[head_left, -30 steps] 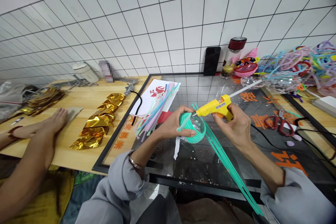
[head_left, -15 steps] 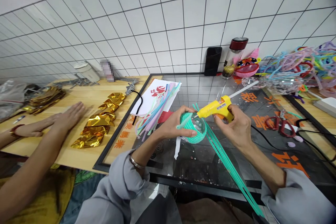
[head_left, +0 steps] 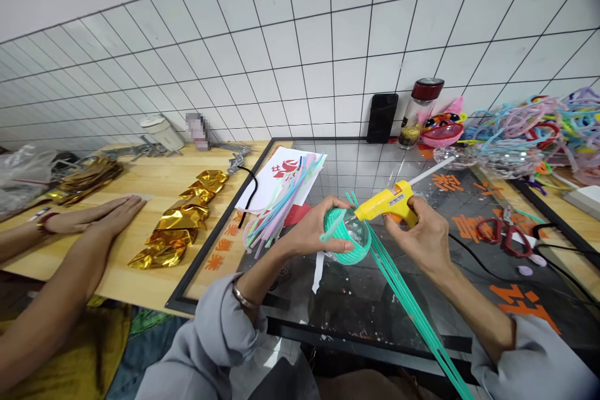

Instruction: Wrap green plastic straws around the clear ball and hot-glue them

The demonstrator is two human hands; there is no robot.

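Note:
My left hand (head_left: 312, 231) is closed around a clear ball partly wrapped in teal pipe cleaner (head_left: 349, 239), held above the glass-topped table (head_left: 375, 300). My right hand (head_left: 424, 237) grips a yellow glue gun (head_left: 389, 201), whose nozzle touches the top of the ball. A white glue stick pokes out of the gun's back. Long teal pipe cleaners (head_left: 407, 306) trail from the ball down to the lower right.
A bundle of pastel pipe cleaners (head_left: 281, 200) lies on white paper. Red scissors (head_left: 504, 234) and black cables lie at right, with a tangled pipe-cleaner heap (head_left: 539, 122) behind. A phone (head_left: 382, 117) and jar (head_left: 417, 109) stand by the wall. Another person's hands (head_left: 98, 215) press flat near gold foil pieces (head_left: 180, 219).
The glue gun's nozzle has come down onto the ball. The other person's hands have shifted to the right along the wooden table. The view has tilted slightly.

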